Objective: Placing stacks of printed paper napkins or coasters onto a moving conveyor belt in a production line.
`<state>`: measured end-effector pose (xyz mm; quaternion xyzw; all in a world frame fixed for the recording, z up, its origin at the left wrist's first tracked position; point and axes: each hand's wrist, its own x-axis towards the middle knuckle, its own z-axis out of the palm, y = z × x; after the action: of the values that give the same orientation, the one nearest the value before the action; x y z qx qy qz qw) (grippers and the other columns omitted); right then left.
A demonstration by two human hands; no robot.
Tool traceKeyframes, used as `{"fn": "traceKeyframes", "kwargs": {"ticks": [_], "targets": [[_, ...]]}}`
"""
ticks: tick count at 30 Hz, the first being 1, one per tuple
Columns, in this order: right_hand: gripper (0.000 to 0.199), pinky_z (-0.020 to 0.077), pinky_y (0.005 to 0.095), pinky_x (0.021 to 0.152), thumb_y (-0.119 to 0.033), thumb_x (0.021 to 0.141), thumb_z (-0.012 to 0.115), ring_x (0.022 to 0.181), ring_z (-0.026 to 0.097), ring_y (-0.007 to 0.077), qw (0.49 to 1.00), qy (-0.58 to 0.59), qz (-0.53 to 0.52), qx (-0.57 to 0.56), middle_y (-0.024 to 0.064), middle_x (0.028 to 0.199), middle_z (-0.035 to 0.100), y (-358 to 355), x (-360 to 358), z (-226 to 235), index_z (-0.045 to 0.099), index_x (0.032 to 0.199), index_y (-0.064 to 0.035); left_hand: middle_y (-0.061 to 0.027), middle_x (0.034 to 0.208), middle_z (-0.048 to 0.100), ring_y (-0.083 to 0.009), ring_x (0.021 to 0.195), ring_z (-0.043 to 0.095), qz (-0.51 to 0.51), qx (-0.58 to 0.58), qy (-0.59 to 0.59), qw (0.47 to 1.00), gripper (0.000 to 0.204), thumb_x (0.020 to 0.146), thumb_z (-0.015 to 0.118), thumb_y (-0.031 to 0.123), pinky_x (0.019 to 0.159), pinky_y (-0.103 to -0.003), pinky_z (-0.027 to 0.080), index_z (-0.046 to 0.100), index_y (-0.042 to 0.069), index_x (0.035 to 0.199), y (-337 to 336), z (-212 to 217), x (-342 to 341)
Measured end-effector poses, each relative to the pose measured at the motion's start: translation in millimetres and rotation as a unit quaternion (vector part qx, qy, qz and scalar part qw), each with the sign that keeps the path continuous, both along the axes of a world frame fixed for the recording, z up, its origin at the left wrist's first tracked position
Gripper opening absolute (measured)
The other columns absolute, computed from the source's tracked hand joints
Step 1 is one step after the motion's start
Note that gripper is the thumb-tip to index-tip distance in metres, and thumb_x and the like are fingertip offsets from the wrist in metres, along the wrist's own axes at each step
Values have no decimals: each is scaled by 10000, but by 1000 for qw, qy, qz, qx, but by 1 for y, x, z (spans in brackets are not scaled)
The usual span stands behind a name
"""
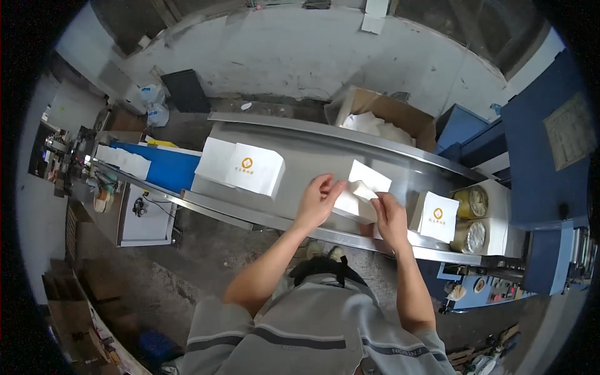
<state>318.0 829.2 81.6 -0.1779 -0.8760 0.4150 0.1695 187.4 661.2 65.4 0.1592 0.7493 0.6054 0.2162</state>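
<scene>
Over the metal conveyor trough, my left hand and my right hand are close together at a folded piece of white paper. My right thumb and fingers pinch its near right side. The curled fingers and thumb of my left hand close at its left side. Just beneath lies a white paper stack, partly hidden by my hands, and a flat white sheet sits behind it. To the right stands a printed white paper stack with a gold round mark. A longer printed stack lies on the left.
Two rolls of yellowish tape lie at the trough's right end, beside a blue machine. Behind the raised metal rim is a cardboard box holding white paper. A blue belt continues leftward, carrying more white paper.
</scene>
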Motion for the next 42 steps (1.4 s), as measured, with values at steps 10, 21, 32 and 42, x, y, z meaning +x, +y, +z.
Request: {"fn": "traceKeyframes", "kwargs": {"ticks": [10, 21, 32, 42], "targets": [[110, 502, 429, 748, -67, 895, 621, 868, 623, 391, 991, 98, 53, 71, 190, 948, 647, 5, 3, 8, 626, 984, -2, -264, 1195, 596, -329, 1043, 656, -105, 75, -399, 908, 807, 909, 575, 599, 933, -410, 548, 440, -89, 1307, 29, 22, -13], [401, 505, 339, 903, -183, 918, 664, 1073, 633, 235, 956, 130, -58, -256, 161, 1248, 608, 7, 35, 19, 569, 1249, 23, -166, 1146, 629, -235, 1033, 648, -55, 105, -373, 920, 502, 876, 726, 185, 846, -362, 549, 497, -52, 1255, 18, 40, -2], [317, 513, 267, 780, -205, 952, 654, 876, 626, 120, 843, 4, 48, -535, 48, 979, 688, -95, -24, 9, 628, 1180, 14, -101, 1125, 657, -167, 992, 646, -128, 103, -337, 927, 468, 909, 695, 223, 851, -297, 528, 554, -29, 1277, -96, 65, -32], [509, 500, 259, 687, -189, 876, 733, 815, 632, 122, 911, -7, 23, -411, 101, 958, 693, -239, -207, 22, 536, 1284, 42, -85, 1045, 682, -144, 909, 652, -113, 91, -173, 974, 362, 908, 685, 190, 774, -282, 531, 589, 10, 1207, -263, 58, -219]]}}
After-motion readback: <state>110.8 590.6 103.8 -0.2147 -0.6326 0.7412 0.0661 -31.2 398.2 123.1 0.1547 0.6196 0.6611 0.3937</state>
